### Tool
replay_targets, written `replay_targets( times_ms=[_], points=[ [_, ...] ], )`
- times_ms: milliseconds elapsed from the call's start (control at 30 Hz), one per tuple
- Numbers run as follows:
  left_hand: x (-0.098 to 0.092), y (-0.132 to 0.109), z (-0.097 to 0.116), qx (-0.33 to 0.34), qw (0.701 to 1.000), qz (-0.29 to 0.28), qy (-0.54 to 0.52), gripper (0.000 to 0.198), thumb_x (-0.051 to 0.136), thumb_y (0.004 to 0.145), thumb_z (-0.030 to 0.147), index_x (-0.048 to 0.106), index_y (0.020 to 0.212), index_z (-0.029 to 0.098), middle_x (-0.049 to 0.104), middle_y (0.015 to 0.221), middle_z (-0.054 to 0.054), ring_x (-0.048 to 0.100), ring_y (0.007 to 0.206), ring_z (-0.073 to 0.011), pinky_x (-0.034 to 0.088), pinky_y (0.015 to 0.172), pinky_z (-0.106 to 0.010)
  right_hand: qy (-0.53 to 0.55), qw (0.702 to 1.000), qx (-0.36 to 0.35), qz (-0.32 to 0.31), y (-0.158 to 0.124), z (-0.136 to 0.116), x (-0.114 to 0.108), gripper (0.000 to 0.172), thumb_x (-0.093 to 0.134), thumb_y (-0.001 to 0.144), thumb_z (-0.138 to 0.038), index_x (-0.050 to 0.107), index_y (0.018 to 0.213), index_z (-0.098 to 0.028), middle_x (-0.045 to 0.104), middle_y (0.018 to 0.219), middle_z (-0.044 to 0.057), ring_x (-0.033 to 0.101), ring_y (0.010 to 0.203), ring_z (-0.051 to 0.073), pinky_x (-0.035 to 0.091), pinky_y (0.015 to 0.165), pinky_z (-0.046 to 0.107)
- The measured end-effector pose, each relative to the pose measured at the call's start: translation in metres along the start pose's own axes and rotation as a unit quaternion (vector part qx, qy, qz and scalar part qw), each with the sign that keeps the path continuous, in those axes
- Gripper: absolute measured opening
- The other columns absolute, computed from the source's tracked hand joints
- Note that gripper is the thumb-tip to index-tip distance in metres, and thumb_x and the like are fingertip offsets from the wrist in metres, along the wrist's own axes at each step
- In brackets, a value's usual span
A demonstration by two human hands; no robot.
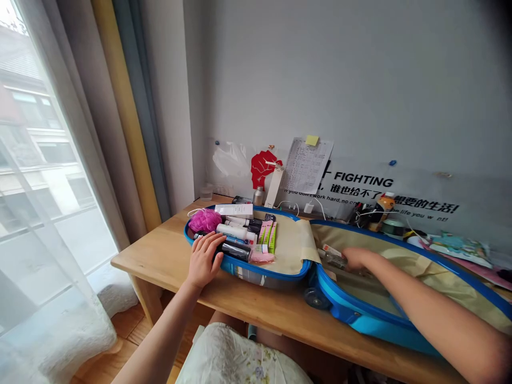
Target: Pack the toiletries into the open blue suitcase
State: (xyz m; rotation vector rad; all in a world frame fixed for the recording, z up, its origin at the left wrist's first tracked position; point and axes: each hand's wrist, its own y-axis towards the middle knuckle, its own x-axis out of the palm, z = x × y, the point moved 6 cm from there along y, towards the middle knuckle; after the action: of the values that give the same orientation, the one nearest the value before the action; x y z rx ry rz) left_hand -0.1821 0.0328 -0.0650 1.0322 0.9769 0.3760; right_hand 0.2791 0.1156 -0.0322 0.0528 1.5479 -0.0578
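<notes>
A blue suitcase lies open on the wooden desk [168,256]. Its left half [276,274] holds toiletries: a pink bath pouf [205,220], white tubes [237,231], dark bottles [237,250] and pink and green boxes [267,234]. My left hand [204,258] rests flat on the near left rim of that half, fingers spread, touching a dark bottle. My right hand [355,258] reaches into the right half [360,314], which has beige lining. Its fingers close around a small clear item [333,258] with a white and red end.
Against the wall stand a metal bottle [258,196], a white box, cables, a taped paper list [307,165], a red fist sticker [262,166] and a "FIGHTING" banner. Clutter fills the desk's far right. A curtained window is at left. My lap is below the desk edge.
</notes>
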Motion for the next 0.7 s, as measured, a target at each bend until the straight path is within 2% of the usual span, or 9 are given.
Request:
replay_targets(
  times_ms=[67, 133, 167, 267, 367, 433, 500, 633, 700],
  points=[
    [0.001, 0.0, -0.001, -0.006, 1.0, -0.006, 0.002, 0.042, 0.031, 0.1, 0.039, 0.06, 0.125, 0.022, 0.066, 0.126, -0.009, 0.054, 0.123, -0.0251, 0.032, 0.107, -0.043, -0.009, 0.998, 0.015, -0.062, -0.003, -0.003, -0.003, 0.012, 0.072, 0.081, -0.026, 0.065, 0.082, -0.016, 0.065, 0.08, 0.003, 0.063, 0.075, 0.014, 0.051, 0.065, 0.027],
    [0.002, -0.001, -0.002, -0.011, 1.0, -0.011, 0.002, 0.043, 0.03, 0.1, 0.039, 0.06, 0.125, 0.022, 0.066, 0.126, -0.009, 0.053, 0.124, -0.0249, 0.031, 0.108, -0.043, -0.007, 0.995, 0.02, -0.096, -0.007, -0.005, -0.016, 0.017, 0.074, 0.071, -0.014, 0.059, 0.064, -0.016, 0.06, 0.063, 0.003, 0.062, 0.065, 0.017, 0.045, 0.056, 0.025],
    [0.003, -0.001, -0.002, -0.012, 1.0, -0.012, 0.0, 0.043, 0.03, 0.1, 0.039, 0.06, 0.125, 0.022, 0.065, 0.127, -0.009, 0.053, 0.124, -0.0248, 0.031, 0.108, -0.043, 0.001, 0.994, 0.025, -0.103, -0.009, -0.004, -0.026, 0.017, 0.072, 0.07, -0.013, 0.058, 0.062, -0.017, 0.058, 0.059, 0.003, 0.061, 0.062, 0.017, 0.043, 0.053, 0.026],
    [0.003, -0.001, -0.002, -0.009, 1.0, -0.006, -0.005, 0.042, 0.031, 0.1, 0.039, 0.06, 0.125, 0.021, 0.065, 0.127, -0.009, 0.053, 0.124, -0.0247, 0.031, 0.107, -0.042, 0.033, 0.993, 0.05, -0.106, -0.011, -0.002, -0.057, 0.005, 0.062, 0.078, -0.019, 0.06, 0.082, -0.017, 0.06, 0.064, 0.005, 0.059, 0.056, 0.017, 0.04, 0.047, 0.026],
    [0.002, -0.001, -0.001, -0.005, 1.0, -0.002, -0.007, 0.042, 0.031, 0.1, 0.039, 0.06, 0.125, 0.021, 0.065, 0.127, -0.009, 0.054, 0.124, -0.0245, 0.031, 0.107, -0.042, 0.055, 0.994, 0.045, -0.083, -0.009, -0.016, -0.088, 0.022, 0.053, 0.086, -0.026, 0.058, 0.104, -0.015, 0.065, 0.077, 0.01, 0.06, 0.061, 0.017, 0.042, 0.049, 0.027],
    [0.002, -0.001, -0.001, -0.007, 1.0, -0.002, -0.007, 0.042, 0.031, 0.1, 0.039, 0.06, 0.125, 0.022, 0.065, 0.127, -0.009, 0.053, 0.124, -0.0244, 0.031, 0.107, -0.042, 0.076, 0.996, 0.006, -0.05, -0.006, -0.043, -0.105, 0.031, 0.052, 0.089, -0.031, 0.056, 0.115, -0.014, 0.069, 0.086, 0.013, 0.062, 0.066, 0.017, 0.044, 0.053, 0.026],
    [0.002, -0.001, -0.001, -0.009, 1.0, -0.004, -0.009, 0.041, 0.032, 0.1, 0.039, 0.06, 0.125, 0.022, 0.065, 0.127, -0.009, 0.053, 0.124, -0.0247, 0.03, 0.108, -0.042, 0.095, 0.993, -0.06, -0.022, -0.003, -0.084, -0.115, 0.038, 0.052, 0.09, -0.036, 0.055, 0.121, -0.014, 0.071, 0.095, 0.014, 0.064, 0.069, 0.016, 0.045, 0.058, 0.025],
    [0.002, 0.0, -0.001, -0.011, 1.0, -0.008, -0.014, 0.041, 0.033, 0.1, 0.038, 0.06, 0.125, 0.021, 0.065, 0.127, -0.009, 0.053, 0.125, -0.0251, 0.029, 0.109, -0.043, 0.075, 0.981, -0.176, -0.012, 0.007, -0.176, -0.105, 0.038, 0.054, 0.091, -0.042, 0.057, 0.12, -0.018, 0.071, 0.111, 0.01, 0.066, 0.073, 0.015, 0.046, 0.068, 0.025],
    [0.001, 0.0, 0.0, -0.012, 1.0, -0.007, -0.011, 0.041, 0.032, 0.1, 0.038, 0.06, 0.124, 0.021, 0.065, 0.127, -0.009, 0.053, 0.124, -0.0248, 0.03, 0.109, -0.043, 0.055, 0.977, -0.207, -0.004, 0.013, -0.216, -0.093, 0.039, 0.057, 0.089, -0.044, 0.059, 0.119, -0.02, 0.069, 0.118, 0.009, 0.067, 0.089, 0.019, 0.046, 0.074, 0.026]
  ],
)
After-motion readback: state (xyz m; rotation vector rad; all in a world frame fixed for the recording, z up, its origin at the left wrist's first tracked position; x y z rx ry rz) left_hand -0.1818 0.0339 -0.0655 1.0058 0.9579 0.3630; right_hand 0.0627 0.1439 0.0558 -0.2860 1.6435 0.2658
